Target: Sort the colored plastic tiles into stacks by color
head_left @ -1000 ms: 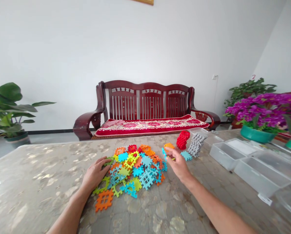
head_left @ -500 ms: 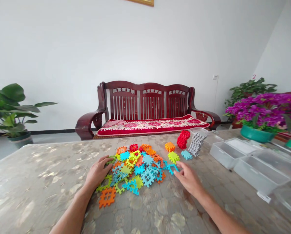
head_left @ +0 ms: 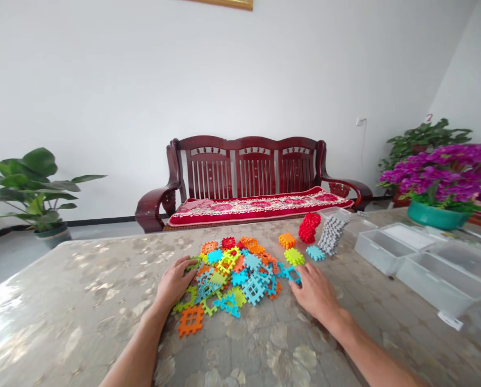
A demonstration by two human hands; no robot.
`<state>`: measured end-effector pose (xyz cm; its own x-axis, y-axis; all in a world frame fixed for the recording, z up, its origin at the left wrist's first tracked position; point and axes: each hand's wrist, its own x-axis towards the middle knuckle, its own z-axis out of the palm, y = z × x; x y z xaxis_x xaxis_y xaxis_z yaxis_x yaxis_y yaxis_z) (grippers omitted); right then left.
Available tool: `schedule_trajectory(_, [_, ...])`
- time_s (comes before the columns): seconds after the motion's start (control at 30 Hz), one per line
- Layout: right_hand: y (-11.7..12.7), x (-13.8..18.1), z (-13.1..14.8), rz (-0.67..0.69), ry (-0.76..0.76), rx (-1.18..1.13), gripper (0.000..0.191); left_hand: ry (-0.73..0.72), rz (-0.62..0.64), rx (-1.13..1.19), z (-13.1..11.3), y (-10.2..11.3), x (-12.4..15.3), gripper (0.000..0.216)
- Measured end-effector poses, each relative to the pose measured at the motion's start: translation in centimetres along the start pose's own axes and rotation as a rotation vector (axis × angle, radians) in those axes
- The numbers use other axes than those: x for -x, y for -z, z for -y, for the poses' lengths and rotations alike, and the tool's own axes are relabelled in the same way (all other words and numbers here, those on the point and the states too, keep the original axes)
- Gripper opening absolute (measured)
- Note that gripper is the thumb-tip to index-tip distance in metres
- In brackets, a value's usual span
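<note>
A heap of plastic interlocking puzzle blocks [head_left: 239, 278] in blue, green, orange and red lies on the table. My left hand [head_left: 176, 283] rests against the heap's left edge, fingers stretched out over the green pieces there. At the right side of the heap, my right hand [head_left: 316, 293] touches the end of a blue frame-shaped block [head_left: 292, 273], its thumb apart from the fingers. Just beyond that hand are small stacks: green blocks [head_left: 294, 256], blue blocks [head_left: 315, 253], orange blocks [head_left: 287, 240], a taller red stack [head_left: 309, 228] and a leaning grey stack [head_left: 333, 234].
Clear plastic boxes [head_left: 442, 279] stand on the right of the patterned table [head_left: 91, 312]. Behind them is a teal pot [head_left: 437, 215] of purple flowers. A wooden bench [head_left: 254, 166] with a red cushion is beyond the table, a potted plant [head_left: 38, 193] at left.
The view has shifted, so the whole scene sits slightly farther right. My right fingers have come down onto the end of the blue block. My left hand stays by the heap.
</note>
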<state>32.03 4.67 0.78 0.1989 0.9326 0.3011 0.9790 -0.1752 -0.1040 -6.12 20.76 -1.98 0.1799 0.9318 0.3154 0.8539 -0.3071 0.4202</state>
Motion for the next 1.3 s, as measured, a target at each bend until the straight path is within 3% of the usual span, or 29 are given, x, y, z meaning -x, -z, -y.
schedule_trajectory(0.37, [0.3, -0.2, -1.6, 0.116, -0.009, -0.223, 0.036, 0.002, 0.026, -0.004, -0.9, 0.6, 0.3, 0.035])
schedule_trajectory(0.53, [0.0, 0.0, -2.6, 0.097, 0.056, -0.288, 0.047, -0.006, 0.018, 0.002, -0.9, 0.6, 0.3, 0.035])
schedule_trajectory(0.87, [-0.1, 0.2, -2.3, 0.09, 0.083, -0.18, 0.038, 0.017, 0.011, 0.028, -1.0, 0.6, 0.4, 0.034])
schedule_trajectory(1.3, [0.1, 0.5, -2.1, 0.086, 0.057, -0.266, 0.037, 0.021, 0.016, 0.029, -0.8, 0.5, 0.4, 0.034])
